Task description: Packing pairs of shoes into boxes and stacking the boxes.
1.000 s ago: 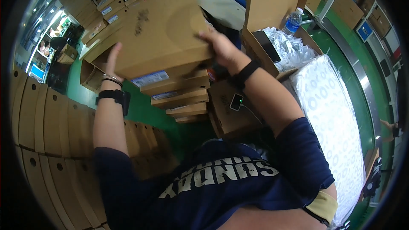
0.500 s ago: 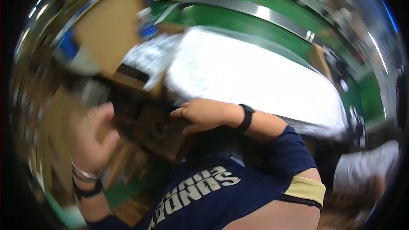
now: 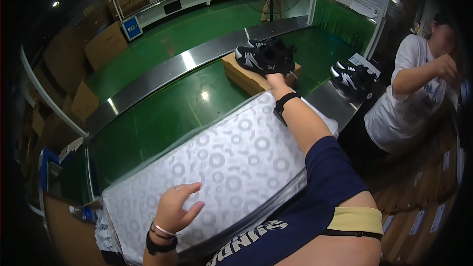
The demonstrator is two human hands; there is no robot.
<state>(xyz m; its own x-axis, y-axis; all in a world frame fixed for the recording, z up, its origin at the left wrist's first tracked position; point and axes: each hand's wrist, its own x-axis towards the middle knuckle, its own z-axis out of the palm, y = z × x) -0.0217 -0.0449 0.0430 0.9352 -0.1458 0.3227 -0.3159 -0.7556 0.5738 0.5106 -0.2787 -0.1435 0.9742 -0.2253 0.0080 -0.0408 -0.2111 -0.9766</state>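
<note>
A pair of black sneakers (image 3: 266, 57) with silver-grey side marks rests on a brown shoe box (image 3: 241, 77) on the green conveyor. My right hand (image 3: 277, 81) reaches to the near side of the sneakers, at the box's edge. Its fingers are hidden behind the shoes, so their grip does not show. Nearer to me lies a thick stack of white wrapping paper (image 3: 234, 155) printed with grey rings. Over its lower left part hovers my left hand (image 3: 176, 208), holding nothing, thumb and fingers apart.
Another pair of black sneakers (image 3: 352, 80) sits farther right, near a co-worker (image 3: 411, 88) in a white shirt. A metal rail (image 3: 167, 71) runs along the conveyor's far side. Brown cartons (image 3: 414, 207) stand at the lower right. Small clear packets (image 3: 105, 234) lie left of the paper.
The view has swung to the right. My right hand has gone from beside the paper stack's left end out to the sneakers. My left hand is now over the paper.
</note>
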